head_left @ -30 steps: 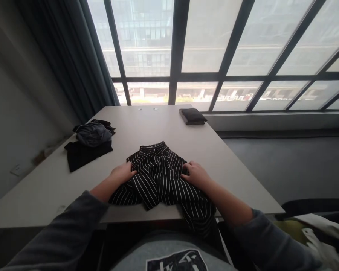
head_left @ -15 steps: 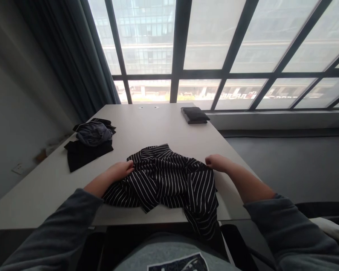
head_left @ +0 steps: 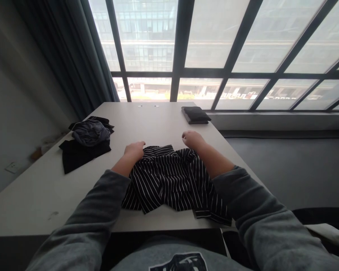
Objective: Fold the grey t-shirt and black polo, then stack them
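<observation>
A black shirt with white stripes [head_left: 172,177] lies on the white table in front of me, collar pointing away. Its body looks flatter, with folds around the shoulders, and one sleeve spreads toward the near right edge. My left hand [head_left: 135,151] is closed at the shirt's upper left shoulder, fingers pressed together against the cloth. Over the upper right shoulder, my right hand [head_left: 194,140] is curled into a loose fist just beyond the cloth's edge, and no fabric shows in it. My right forearm hides part of the right sleeve.
To the left on the table [head_left: 87,195] sits a loose pile of dark clothes [head_left: 92,132] with a black garment [head_left: 84,152] under it. A neat folded dark stack [head_left: 196,114] rests near the far right edge. Windows and a dark curtain [head_left: 64,49] stand behind.
Both hands moved away from me and closer together, toward the collar. The right hand came off the cloth. The shirt's hanging right part now lies on the table, and the shirt is flatter.
</observation>
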### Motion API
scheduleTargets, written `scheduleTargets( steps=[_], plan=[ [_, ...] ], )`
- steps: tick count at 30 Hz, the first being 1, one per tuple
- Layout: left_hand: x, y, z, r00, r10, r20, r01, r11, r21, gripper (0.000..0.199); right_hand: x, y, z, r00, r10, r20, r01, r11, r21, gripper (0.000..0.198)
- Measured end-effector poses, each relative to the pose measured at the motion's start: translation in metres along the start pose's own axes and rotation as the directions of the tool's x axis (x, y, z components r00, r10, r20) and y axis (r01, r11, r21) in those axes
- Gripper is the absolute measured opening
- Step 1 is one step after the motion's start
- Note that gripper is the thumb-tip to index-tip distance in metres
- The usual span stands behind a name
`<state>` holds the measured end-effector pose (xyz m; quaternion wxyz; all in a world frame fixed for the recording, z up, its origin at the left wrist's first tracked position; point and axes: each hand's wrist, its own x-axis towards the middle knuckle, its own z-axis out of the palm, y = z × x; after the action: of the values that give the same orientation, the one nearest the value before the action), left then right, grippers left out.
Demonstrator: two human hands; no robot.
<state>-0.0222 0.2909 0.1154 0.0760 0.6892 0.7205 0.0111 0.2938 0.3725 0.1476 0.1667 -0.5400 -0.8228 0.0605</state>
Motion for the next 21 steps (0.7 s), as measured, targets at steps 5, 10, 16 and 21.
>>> scheduleTargets(
  steps=[5, 10, 16, 21],
  plan=[
    [0.0, 0.018, 0.032, 1.0, 0.003, -0.008, -0.004, 0.998, -0.069, 0.046, 0.001, -0.072, 0.043, 0.974, -0.135, 0.182, 0.128, 0.991, 0.051, 0.041],
    [-0.008, 0.0, 0.027, 0.999, -0.006, -0.032, 0.001, 0.989, -0.15, 0.035, -0.016, -0.081, 0.055, 0.941, -0.108, 0.32, 0.094, 0.994, 0.058, 0.036],
    [-0.036, -0.005, 0.014, 0.986, 0.027, -0.162, -0.071, 0.96, -0.27, 0.031, -0.053, -0.08, 0.045, 0.992, 0.044, 0.121, -0.068, 0.978, 0.196, 0.051],
    [-0.058, 0.001, 0.016, 0.945, 0.0, -0.326, -0.116, 0.935, -0.335, 0.039, -0.069, -0.073, 0.056, 0.995, 0.094, -0.044, -0.084, 0.976, 0.202, 0.026]
  ],
)
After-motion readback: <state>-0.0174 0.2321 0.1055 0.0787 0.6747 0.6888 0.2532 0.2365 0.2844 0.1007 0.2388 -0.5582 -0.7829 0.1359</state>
